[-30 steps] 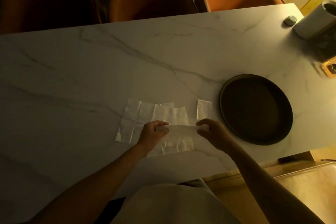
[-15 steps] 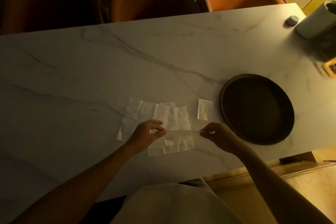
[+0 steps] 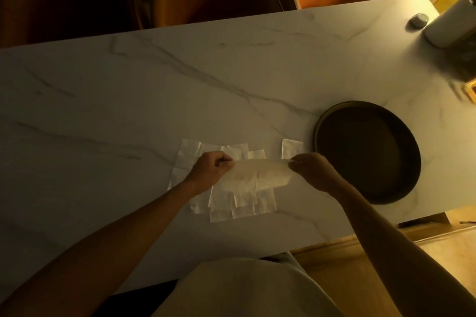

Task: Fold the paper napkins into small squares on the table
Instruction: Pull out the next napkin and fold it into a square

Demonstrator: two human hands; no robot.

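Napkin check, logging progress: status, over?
Left hand and right hand pinch one napkin, lifted. Loose napkins underneath. Dark tray right, clear.

My left hand (image 3: 212,170) covers part of the spread napkins (image 3: 185,159) beneath it, and the napkin I hold up (image 3: 257,175) hides more of that pile. My fingertips are tucked behind the paper. At the right edge the white cylinder (image 3: 448,26) is cut off, and the dark thing below it (image 3: 463,67) is too blurred to name
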